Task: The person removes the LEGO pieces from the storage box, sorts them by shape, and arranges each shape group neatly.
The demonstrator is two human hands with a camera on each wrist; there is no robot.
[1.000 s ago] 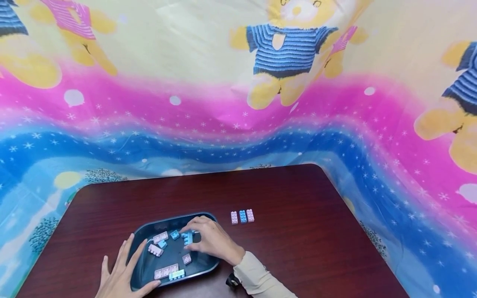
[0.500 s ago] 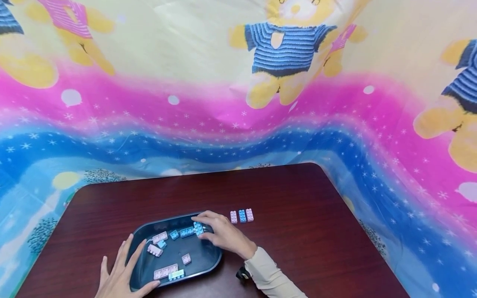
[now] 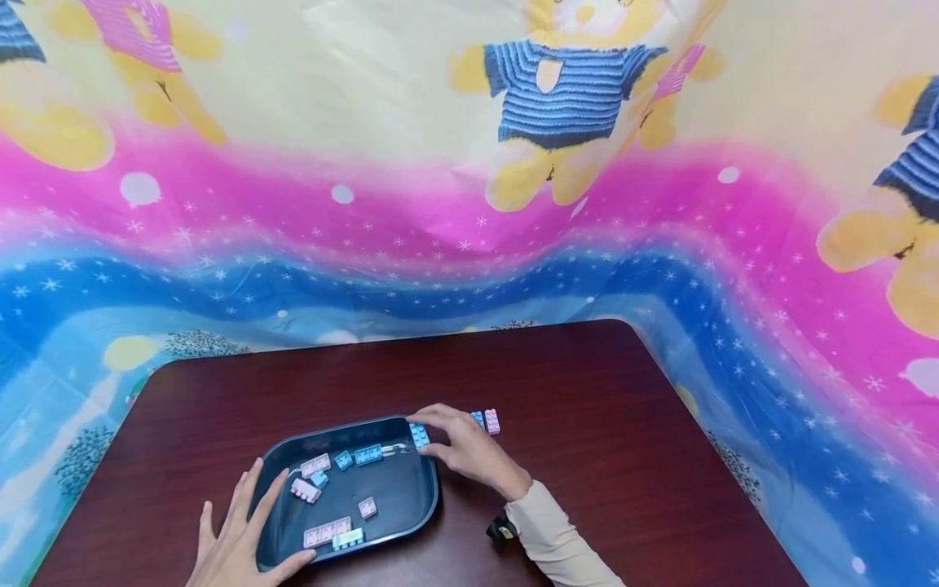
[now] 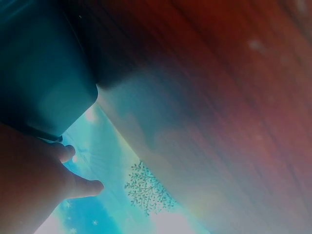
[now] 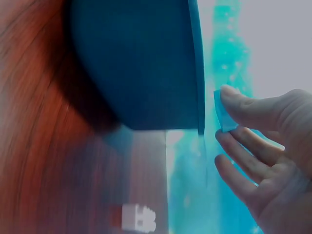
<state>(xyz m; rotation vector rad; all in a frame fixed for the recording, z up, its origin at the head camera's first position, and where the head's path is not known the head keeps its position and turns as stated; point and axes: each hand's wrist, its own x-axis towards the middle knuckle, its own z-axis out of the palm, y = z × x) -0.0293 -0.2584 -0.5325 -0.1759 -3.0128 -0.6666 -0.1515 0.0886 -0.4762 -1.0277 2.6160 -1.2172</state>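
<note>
My right hand [image 3: 469, 448] pinches a blue toy building brick [image 3: 419, 434] between thumb and fingers, above the right rim of the dark tray [image 3: 402, 505]. The same brick [image 5: 224, 114] shows side-on at the thumb tip in the right wrist view. My left hand [image 3: 238, 538] rests with spread fingers against the tray's left side. In the left wrist view, that hand [image 4: 36, 175] is beside the tray wall [image 4: 53, 68]. Several pink and blue bricks lie scattered in the tray, among them a blue one [image 3: 368, 455] and a pink one [image 3: 327, 532].
Right of the tray, a pink brick [image 3: 492, 421] and a partly hidden blue brick [image 3: 478, 418] stand side by side on the dark red table [image 3: 587, 456]. A patterned cloth [image 3: 411, 220] hangs behind the table. A small black object [image 3: 502, 528] is at the right sleeve.
My right hand has lifted the blue brick from inside the tray and carried it right, to over the rim. It covers the row's left pink brick. My left hand stays put.
</note>
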